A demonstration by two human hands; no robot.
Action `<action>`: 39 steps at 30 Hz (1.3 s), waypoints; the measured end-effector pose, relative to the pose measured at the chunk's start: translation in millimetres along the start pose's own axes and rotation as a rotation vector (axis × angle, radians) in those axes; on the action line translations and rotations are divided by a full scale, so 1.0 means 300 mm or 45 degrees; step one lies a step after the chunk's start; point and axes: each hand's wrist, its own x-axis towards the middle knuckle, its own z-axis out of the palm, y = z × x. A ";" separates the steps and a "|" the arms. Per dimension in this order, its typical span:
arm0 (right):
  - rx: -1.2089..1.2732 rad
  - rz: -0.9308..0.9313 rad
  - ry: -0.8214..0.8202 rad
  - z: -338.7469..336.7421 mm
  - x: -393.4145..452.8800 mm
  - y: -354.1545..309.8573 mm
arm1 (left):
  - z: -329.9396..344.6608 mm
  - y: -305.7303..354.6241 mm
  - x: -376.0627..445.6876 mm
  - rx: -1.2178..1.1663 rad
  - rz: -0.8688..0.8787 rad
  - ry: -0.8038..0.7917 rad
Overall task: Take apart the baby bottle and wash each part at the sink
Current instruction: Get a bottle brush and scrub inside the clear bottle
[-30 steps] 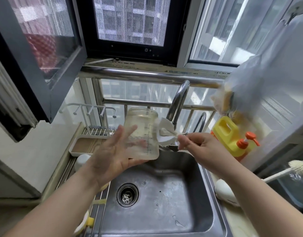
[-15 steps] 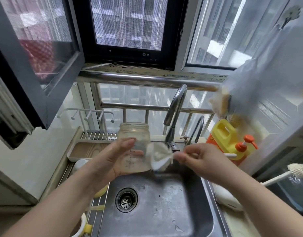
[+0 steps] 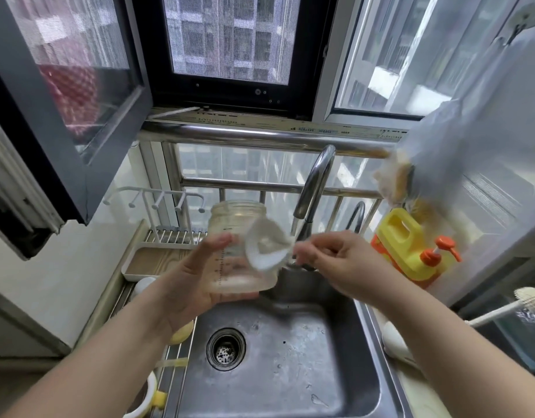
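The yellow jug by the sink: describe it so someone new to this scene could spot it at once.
Start at the steel sink and follow its curved faucet to the right. The yellow jug stands there against the window rail. It alone is bright yellow, with a moulded handle and an orange pump on top.

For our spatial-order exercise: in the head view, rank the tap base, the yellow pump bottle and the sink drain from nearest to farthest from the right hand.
1. Tap base, just left of the right hand.
2. Yellow pump bottle, to its right.
3. Sink drain, below and left.
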 end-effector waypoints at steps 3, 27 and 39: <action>-0.055 0.032 -0.067 -0.002 -0.025 0.027 | -0.030 0.001 -0.011 -0.036 -0.010 0.007; -0.038 0.132 0.193 -0.032 -0.031 0.035 | 0.008 -0.029 -0.001 -0.042 -0.020 -0.022; 0.027 0.022 0.123 0.003 0.005 0.000 | 0.012 -0.020 0.019 -0.130 0.011 -0.072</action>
